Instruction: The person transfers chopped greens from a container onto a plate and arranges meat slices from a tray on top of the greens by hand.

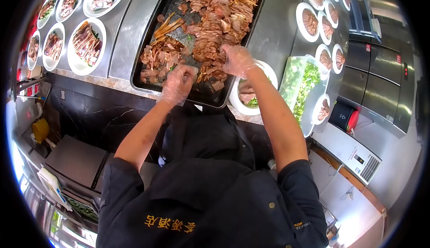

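A black tray [135, 71] in front of me holds rows of sliced cooked meat [215, 28] and a looser heap of meat scraps [163, 55] on its left side. My right hand [237, 60], in a clear plastic glove, has its fingers closed at the near right end of the sliced row. Also gloved, my left hand [178, 84] is curled over the tray's near part, beside the scraps; whatever its fingers hold is hidden. Under my right forearm, partly covered, a white bowl [234, 101] contains meat slices and greens.
A clear plastic container [286, 84] of chopped greens [307, 84] stands right of the bowl. Several plates of meat line the right side, among them one plate [308, 22]. On the left are more oval plates, including a near one [71, 62]. The steel counter [130, 37] ends just before my body.
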A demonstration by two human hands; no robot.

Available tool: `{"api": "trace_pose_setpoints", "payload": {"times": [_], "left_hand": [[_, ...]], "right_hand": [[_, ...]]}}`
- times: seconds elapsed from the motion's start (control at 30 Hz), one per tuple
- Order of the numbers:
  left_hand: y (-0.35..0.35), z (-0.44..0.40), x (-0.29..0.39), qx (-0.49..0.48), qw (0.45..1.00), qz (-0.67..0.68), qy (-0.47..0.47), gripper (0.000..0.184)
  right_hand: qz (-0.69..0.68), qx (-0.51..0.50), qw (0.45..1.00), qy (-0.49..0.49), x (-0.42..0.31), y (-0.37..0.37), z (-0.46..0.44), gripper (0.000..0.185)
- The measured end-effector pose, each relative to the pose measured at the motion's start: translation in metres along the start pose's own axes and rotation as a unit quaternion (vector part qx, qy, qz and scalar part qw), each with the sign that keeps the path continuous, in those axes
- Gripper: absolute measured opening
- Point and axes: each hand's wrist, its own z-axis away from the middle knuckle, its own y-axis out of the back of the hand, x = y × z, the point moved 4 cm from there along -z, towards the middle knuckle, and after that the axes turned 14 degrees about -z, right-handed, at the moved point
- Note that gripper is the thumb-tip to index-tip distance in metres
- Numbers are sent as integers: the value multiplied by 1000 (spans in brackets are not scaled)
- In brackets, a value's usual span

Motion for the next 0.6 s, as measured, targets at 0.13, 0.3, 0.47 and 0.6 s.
{"api": "trace_pose_setpoints", "payload": {"times": [0.13,0.3,0.47,0.6], "left_hand": [[-3,2,-9,-18,995,79,50,13],[8,5,4,2,982,165,91,34],[8,3,18,-53,956,264,116,72],[9,5,-7,-109,978,-172,55,70]], "right_hand": [[-46,9,998,-34,-7,18,16,65],[-457,26,885,-81,14,10,33,55],[-528,-31,848,-20,-42,-24,35,63],[-243,86,965,48,-53,-58,11,63]]}}
